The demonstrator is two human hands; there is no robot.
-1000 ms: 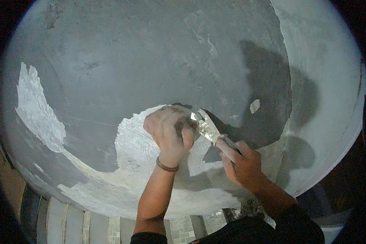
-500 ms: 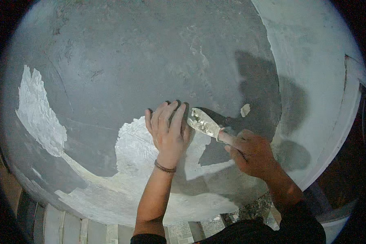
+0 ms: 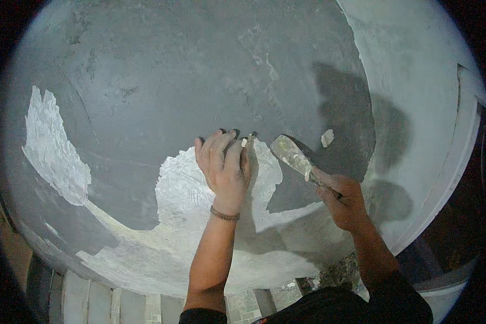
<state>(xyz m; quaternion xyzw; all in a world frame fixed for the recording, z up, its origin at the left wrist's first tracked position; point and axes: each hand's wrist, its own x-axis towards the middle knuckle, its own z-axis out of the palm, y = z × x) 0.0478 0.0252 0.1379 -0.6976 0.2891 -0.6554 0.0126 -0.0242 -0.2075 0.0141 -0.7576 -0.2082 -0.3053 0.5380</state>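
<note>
Biggest thing: grey wall [image 3: 200,81], fills most of view, scuffed, w/ faint cracks on its L side. Next, paler wall strip [image 3: 421,108] down the R, w/ a ragged edge where it meets the grey. Pale band [image 3: 146,264] runs along the bottom of the wall, joined to central white patch [image 3: 181,189], which is rough & has a jagged top edge. Smaller rough white patch [image 3: 56,148] sits far L, upright-ish & tapering at its lower end. Dark shadow [image 3: 340,97] falls on the wall, upper R. Person's dark top [image 3: 329,308] shows at bottom edge.

Hands are well apart from each other. L hand [image 3: 224,170] lies over the upper part of the central patch, fingers slightly bent & parted, tips up at its top edge. R hand [image 3: 343,200] is clamped on the handle of a scraper [image 3: 296,155]; blade points up-L, blotched w/ pale residue, wide end near the central patch's R edge. Can't tell if blade touches wall.

Beaded bracelet [image 3: 224,214] on L wrist. Small pale spot [image 3: 327,138] on grey, up-R of the scraper. Tiniest: white bit [image 3: 244,142] by L index fingertip; can't tell if pinched.
</note>
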